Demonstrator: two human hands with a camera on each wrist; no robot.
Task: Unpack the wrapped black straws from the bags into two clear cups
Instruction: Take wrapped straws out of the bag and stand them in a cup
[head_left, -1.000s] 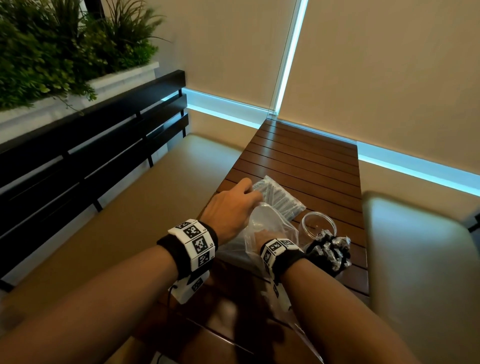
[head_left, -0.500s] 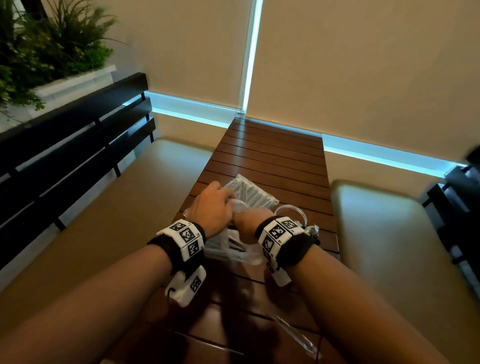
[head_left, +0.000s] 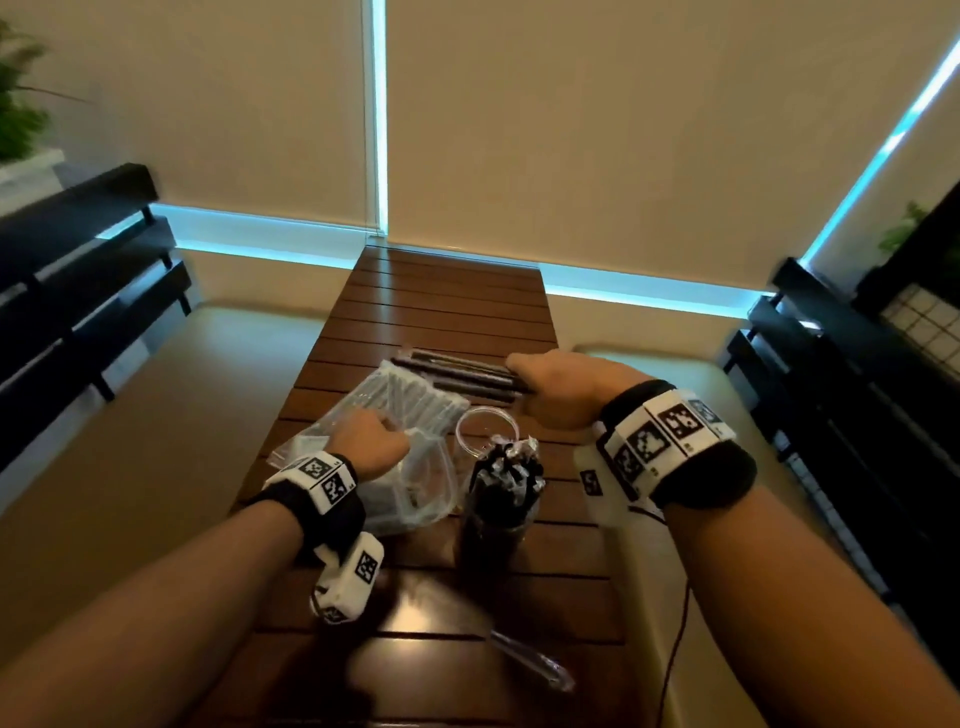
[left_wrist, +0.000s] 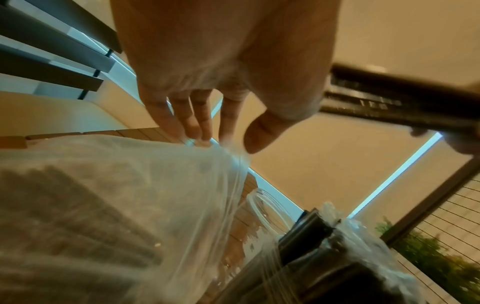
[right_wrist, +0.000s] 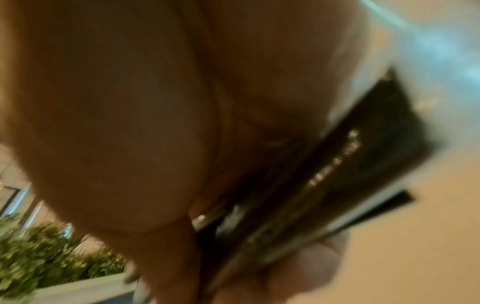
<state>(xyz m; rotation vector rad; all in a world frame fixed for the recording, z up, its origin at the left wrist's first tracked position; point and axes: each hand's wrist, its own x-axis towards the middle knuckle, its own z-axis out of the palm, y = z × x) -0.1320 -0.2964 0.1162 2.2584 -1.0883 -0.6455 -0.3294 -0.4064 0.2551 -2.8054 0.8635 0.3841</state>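
Note:
My right hand (head_left: 524, 382) grips a bundle of wrapped black straws (head_left: 457, 374) by one end and holds them level above the far part of the slatted wooden table (head_left: 441, 306). In the right wrist view the straws (right_wrist: 337, 164) run blurred across my palm. My left hand (head_left: 389, 434) pinches the mouth of a clear plastic bag (head_left: 415, 499) that still holds straws; the fingers (left_wrist: 205, 135) meet the bag (left_wrist: 116, 205) at its top edge. An empty clear cup (head_left: 488, 434) stands behind a second cup packed with wrapped black straws (head_left: 506, 493).
Another clear bag of straws (head_left: 410, 397) lies flat beyond my left hand. A loose clear wrapper (head_left: 535, 665) lies on the near table. Cushioned benches with black slatted backs (head_left: 83, 291) flank the table on both sides, and a wall closes off the far end.
My right hand has come out of the bag with a bundle of black straws and moved up and to the right. The left hand stays on the bag. The head view swung right.

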